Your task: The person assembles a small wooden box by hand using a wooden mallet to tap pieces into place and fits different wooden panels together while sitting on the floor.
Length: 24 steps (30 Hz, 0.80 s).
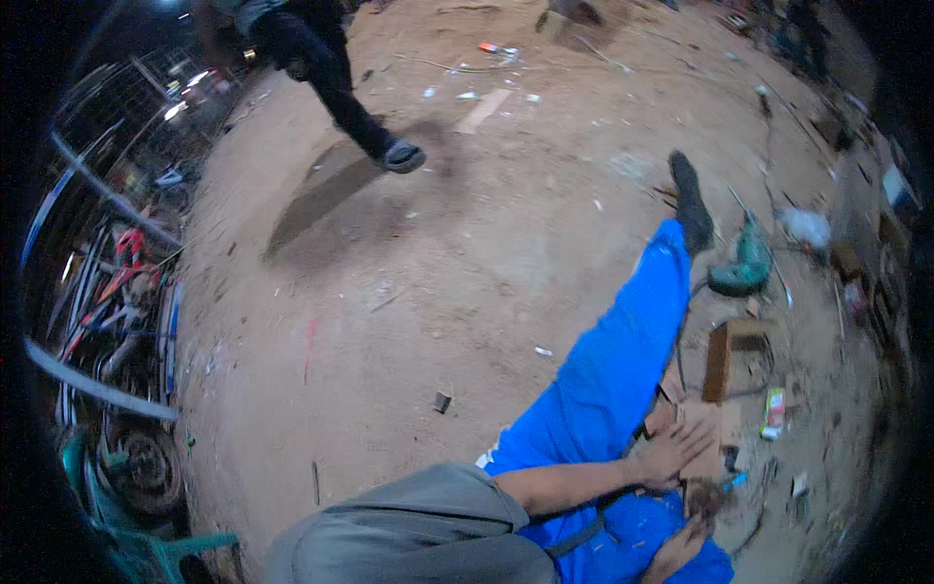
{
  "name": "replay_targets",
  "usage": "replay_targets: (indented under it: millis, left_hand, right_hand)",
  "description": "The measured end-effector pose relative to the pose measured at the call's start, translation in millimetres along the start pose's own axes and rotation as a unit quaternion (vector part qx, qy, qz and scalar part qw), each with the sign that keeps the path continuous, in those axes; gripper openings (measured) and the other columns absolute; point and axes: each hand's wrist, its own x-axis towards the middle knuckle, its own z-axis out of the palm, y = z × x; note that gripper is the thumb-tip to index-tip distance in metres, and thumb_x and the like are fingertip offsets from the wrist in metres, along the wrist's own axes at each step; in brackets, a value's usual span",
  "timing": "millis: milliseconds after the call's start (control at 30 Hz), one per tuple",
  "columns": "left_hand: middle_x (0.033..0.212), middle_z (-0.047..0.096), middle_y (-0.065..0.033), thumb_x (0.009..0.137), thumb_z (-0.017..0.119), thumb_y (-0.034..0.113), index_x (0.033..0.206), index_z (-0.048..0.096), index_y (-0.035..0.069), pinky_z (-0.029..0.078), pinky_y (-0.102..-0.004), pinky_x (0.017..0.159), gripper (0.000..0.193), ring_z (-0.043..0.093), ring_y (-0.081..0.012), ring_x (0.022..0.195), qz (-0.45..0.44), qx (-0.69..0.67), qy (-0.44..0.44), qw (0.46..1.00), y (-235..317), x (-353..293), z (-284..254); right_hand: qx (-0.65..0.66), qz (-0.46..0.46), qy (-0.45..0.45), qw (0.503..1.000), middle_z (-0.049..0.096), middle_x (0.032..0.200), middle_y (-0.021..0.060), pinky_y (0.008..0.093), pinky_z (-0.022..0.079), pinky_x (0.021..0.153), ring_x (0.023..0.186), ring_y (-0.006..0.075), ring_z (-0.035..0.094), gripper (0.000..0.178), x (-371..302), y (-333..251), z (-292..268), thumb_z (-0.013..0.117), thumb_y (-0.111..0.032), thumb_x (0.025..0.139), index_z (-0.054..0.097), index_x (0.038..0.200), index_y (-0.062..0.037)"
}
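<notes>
My left hand [673,454] lies with its fingers spread over a flat tan piece [702,428] that looks like cardboard or wood, beside my blue-trousered leg [603,375]. Lower down, my right hand [679,551] is closed near a blurred brown lump [706,500]; what its fingers hold I cannot make out. Close to both hands lies a small bright blue item [734,481], with a small dark piece [730,457] above it. Beyond them an open brown box [720,362] stands on the dirt. A green power drill [743,263] rests by my dark-covered foot [690,200].
Along the left lie metal bars, a wheel [143,471] and a green plastic chair [175,545]. A person in dark trousers [341,88] steps across the dirt floor [389,263] at the upper left. A small coloured packet [773,414] and a clear plastic bag [807,228] lie at right.
</notes>
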Motion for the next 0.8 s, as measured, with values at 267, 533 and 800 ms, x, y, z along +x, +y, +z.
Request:
replay_targets:
  millis: [267, 533, 800]
  left_hand:
    - [0.166, 0.017, -0.0209, 0.072, 0.074, 0.042, 0.159, 0.022, 0.005, 0.017, -0.0596, 0.119, 0.109, 0.013, -0.0434, 0.153, -0.023, 0.085, -0.019, 0.996, -20.3, 3.4, -0.2]
    - [0.168, 0.012, -0.0196, 0.072, 0.072, 0.04, 0.159, 0.018, 0.003, 0.016, -0.0567, 0.119, 0.109, 0.009, -0.0425, 0.153, -0.025, 0.11, -0.056, 0.992, 10.1, 7.9, -8.2]
    - [0.167, 0.013, -0.021, 0.069, 0.074, 0.038, 0.16, 0.016, 0.004, 0.019, -0.0593, 0.117, 0.113, 0.014, -0.043, 0.152, -0.036, 0.114, -0.055, 0.991, 6.3, 5.0, -13.4]
  right_hand:
    - [-0.076, 0.019, -0.022, 0.997, 0.068, 0.106, 0.028, 0.0482, 0.052, 0.079, 0.099, 0.0466, 0.066, 0.029, -16.0, -40.8, 17.5, 0.057, -0.021, 0.101, 0.061, 0.116, 0.0041]
    - [-0.075, -0.013, 0.017, 0.997, 0.066, 0.085, 0.03, 0.0553, 0.049, 0.066, 0.082, 0.0519, 0.064, 0.028, -25.0, -23.8, 8.4, 0.056, -0.025, 0.101, 0.057, 0.097, 0.0027]
    - [-0.038, -0.021, 0.021, 0.999, 0.066, 0.085, 0.0301, 0.0561, 0.048, 0.065, 0.078, 0.0521, 0.063, 0.034, -20.6, -18.7, 21.0, 0.062, -0.029, 0.098, 0.057, 0.095, 0.0036]
